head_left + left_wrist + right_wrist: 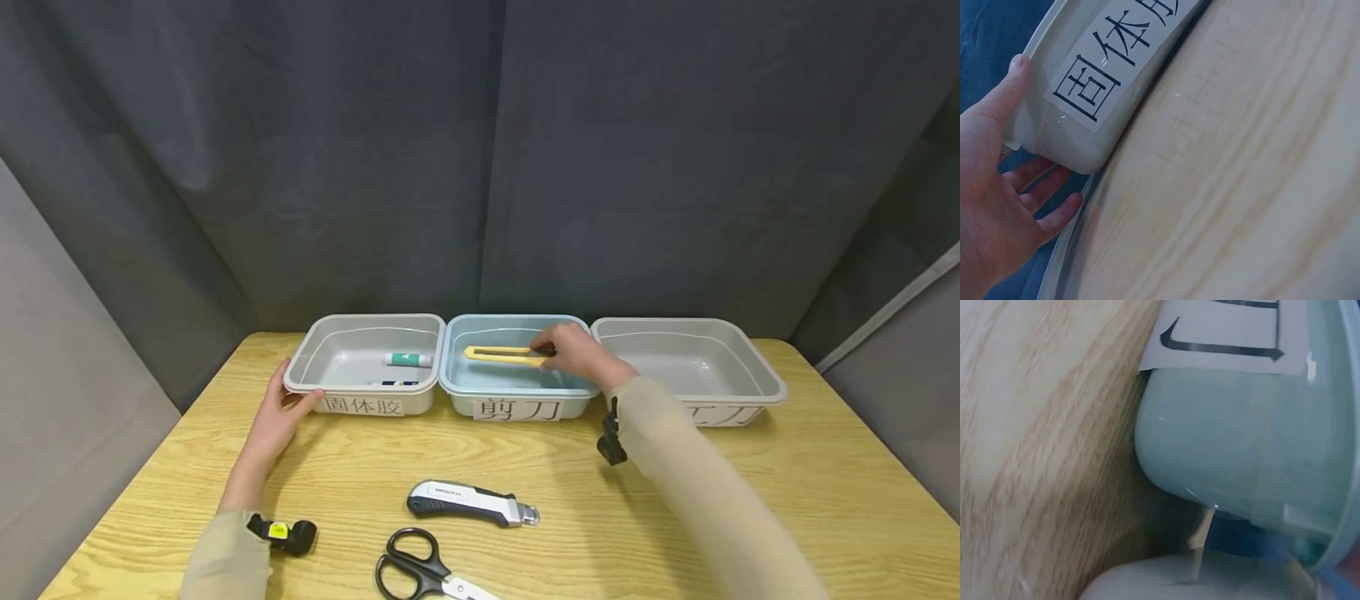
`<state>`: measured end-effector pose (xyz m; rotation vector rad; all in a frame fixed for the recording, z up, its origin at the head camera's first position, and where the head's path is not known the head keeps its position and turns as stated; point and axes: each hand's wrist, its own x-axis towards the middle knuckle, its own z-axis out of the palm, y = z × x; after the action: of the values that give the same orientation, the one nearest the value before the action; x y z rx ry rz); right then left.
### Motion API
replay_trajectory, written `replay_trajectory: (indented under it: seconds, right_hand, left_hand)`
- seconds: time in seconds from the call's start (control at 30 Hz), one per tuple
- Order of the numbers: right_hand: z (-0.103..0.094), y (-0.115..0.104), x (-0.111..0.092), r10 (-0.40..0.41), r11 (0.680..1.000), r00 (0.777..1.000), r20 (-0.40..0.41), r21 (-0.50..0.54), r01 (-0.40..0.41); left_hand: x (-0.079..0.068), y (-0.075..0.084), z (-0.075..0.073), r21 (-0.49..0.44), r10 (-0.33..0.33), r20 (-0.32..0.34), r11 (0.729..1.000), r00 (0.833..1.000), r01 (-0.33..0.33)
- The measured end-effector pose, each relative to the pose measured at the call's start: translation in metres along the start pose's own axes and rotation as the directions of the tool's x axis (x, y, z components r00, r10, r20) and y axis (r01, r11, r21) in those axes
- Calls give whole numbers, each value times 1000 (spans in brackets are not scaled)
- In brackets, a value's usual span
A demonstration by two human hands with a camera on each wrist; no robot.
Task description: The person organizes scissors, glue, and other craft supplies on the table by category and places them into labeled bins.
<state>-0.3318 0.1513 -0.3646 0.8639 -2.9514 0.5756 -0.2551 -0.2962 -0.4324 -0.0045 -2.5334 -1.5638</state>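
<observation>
My right hand (573, 352) pinches one end of a yellow box cutter (498, 355), held level within the outline of the blue bin (517, 390) in the middle. The fingers hide that end. In the right wrist view, the end of the blue bin (1210, 437) fills much of the picture. My left hand (273, 417) holds the near left corner of the left grey bin (315, 385). Its thumb lies along the front at the rim, as the left wrist view shows, with the other fingers round the side. Inside that bin lie a green-labelled glue stick (408, 360) and a dark-labelled one (395, 383).
To the right stands another grey bin (761, 390), partly behind the right forearm. Paper labels are on the bins' fronts. A white and black box cutter (472, 502) and black-handled scissors (423, 567) lie on the wooden table (352, 475). A dark curtain (375, 167) hangs behind.
</observation>
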Motion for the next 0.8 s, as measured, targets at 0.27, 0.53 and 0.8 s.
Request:
replay_trajectory:
  seconds: [0.27, 0.53, 0.8]
  right_hand:
    - [7, 3, 10, 25, 999, 999, 48, -46, -23]
    - [14, 3, 14, 74, 996, 995, 66, -64, -70]
    - [19, 5, 17, 114, 990, 989, 92, -95, -105]
  left_hand:
    - [0, 0, -1, 6, -4, -2, 1000, 1000, 4]
    - [-1, 0, 0, 8, -12, 1, 1000, 1000, 12]
    - [0, 2, -1, 6, -19, 6, 1000, 1000, 19]
